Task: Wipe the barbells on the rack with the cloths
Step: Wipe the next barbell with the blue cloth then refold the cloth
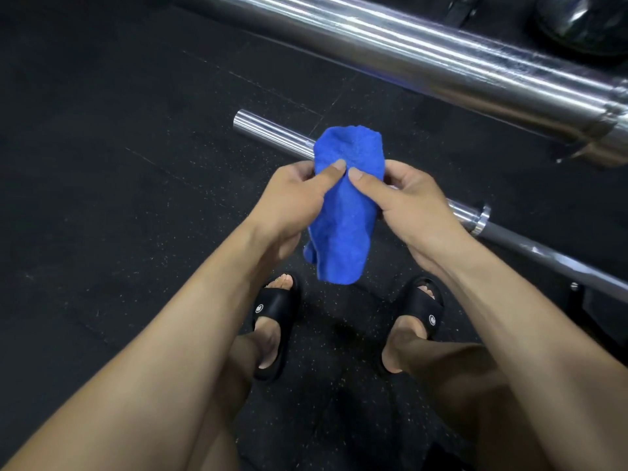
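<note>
Both hands hold a bunched blue cloth (343, 212) between them: the left hand (292, 202) and right hand (407, 202) each pinch it with thumb and fingers. Just beyond the hands runs a lower barbell (272, 130); farther off, an upper barbell (441, 56).

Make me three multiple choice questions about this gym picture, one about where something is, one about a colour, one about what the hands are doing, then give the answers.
1. Where is the cloth?
A. on the floor
B. held in front of the lower barbell
C. draped over a slipper

2. What colour is the cloth?
A. blue
B. white
C. red

3. What are the hands doing?
A. both hang idle
B. one grips a bar
C. both pinch the cloth

Answers: B, it hangs between the hands, covering part of the bar; A, it is plainly blue; C, the left hand and right hand each press a thumb on it.
</note>
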